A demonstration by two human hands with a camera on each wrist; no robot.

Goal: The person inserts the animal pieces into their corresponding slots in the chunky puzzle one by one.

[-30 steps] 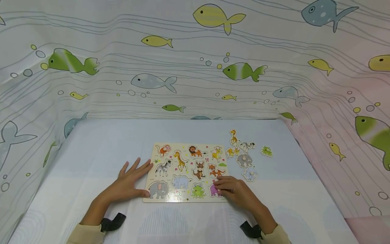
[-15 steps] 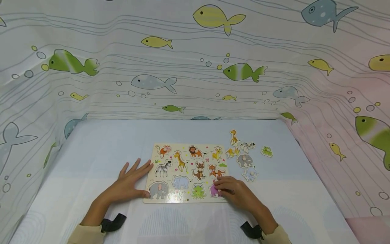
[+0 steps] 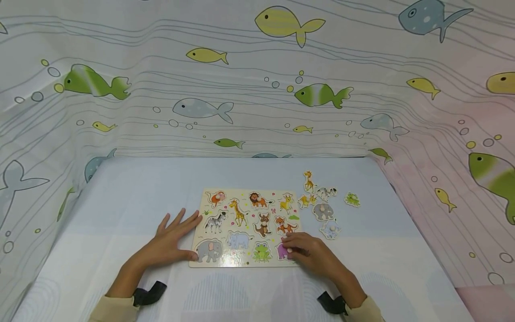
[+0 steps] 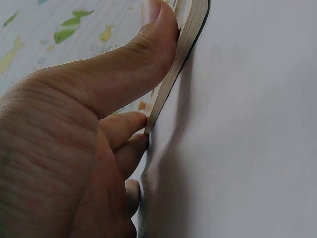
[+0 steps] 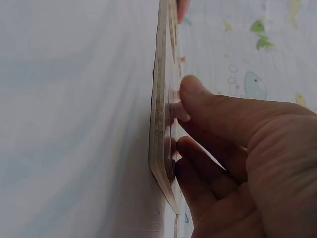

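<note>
Right grip [image 3: 311,253] pinches purple piece [image 3: 282,253]; flat, glossy wooden board [image 3: 233,262].

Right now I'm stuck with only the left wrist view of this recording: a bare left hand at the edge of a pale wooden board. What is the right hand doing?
Observer: The right hand pinches a small pale knob on a flat purple animal piece at the near right corner of the board.

Operator: Are any pieces lying off the board?

Observer: Yes; for one, a flat green frog piece lies beyond its right edge.

Operator: And what shows at the near left corner?

Observer: A large grey elephant picture with a pink ear.
</note>
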